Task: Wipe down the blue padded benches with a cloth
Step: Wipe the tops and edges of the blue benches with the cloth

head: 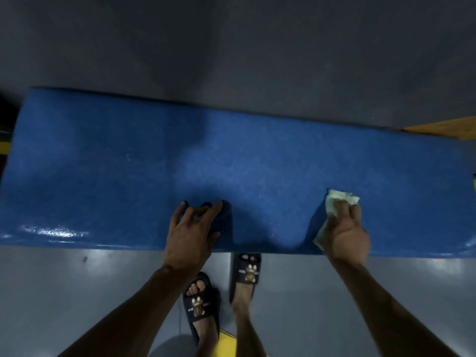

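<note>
A long blue padded bench (128,155) runs across the whole view from left to right. My left hand (190,230) rests on its near edge around the middle, fingers spread and fingertips pressing into the padding. My right hand (347,228) lies on the near edge further right and holds a crumpled pale cloth (334,199) against the bench top. Part of the cloth sticks out beyond my fingers and a strip shows below my palm. A glossy wet streak shines on the bench's near left edge.
Grey floor (64,292) lies in front of the bench, where my two feet in dark slides (247,269) stand. A yellow patch (226,341) shows on the floor near my feet. A yellow-brown surface (448,130) sits beyond the bench at the far right.
</note>
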The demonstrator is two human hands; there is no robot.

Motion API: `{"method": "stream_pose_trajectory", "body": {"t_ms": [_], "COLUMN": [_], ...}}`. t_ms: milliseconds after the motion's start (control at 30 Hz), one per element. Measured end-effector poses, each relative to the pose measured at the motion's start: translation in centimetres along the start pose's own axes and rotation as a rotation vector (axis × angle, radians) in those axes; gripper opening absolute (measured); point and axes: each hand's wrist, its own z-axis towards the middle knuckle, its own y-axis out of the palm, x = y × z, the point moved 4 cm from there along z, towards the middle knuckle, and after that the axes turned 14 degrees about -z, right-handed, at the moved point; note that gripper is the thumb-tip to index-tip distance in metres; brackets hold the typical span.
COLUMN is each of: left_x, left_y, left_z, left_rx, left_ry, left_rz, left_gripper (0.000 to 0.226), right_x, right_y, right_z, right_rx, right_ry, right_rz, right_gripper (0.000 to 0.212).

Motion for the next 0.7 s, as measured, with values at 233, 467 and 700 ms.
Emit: {"method": "stream_pose_trajectory", "body": {"t_ms": [233,467,700], "left_x": [0.1,0.1,1.0], "left_y": [-0.1,-0.4,-1.2], "left_z": [0.1,0.6,0.9], "left_rx": [0.003,-0.009,0.008], "left_ry": [-0.003,0.002,0.071], "left_rz": [0.031,0.035,0.073], "left_gripper": [0.081,0.084,0.091], "right_x": [-16.1,-11.0,-2.6], "right_y": [-0.3,-0.7,-0.8], "right_z": [-5.5,0.0,5.2], "right_rx": [0.109,0.216,0.135], "right_ry": [-0.318,-0.775,-0.217], "right_rz": [0.034,-0.093,-0.016], "right_gripper": [0.055,0.049,0.039]}}
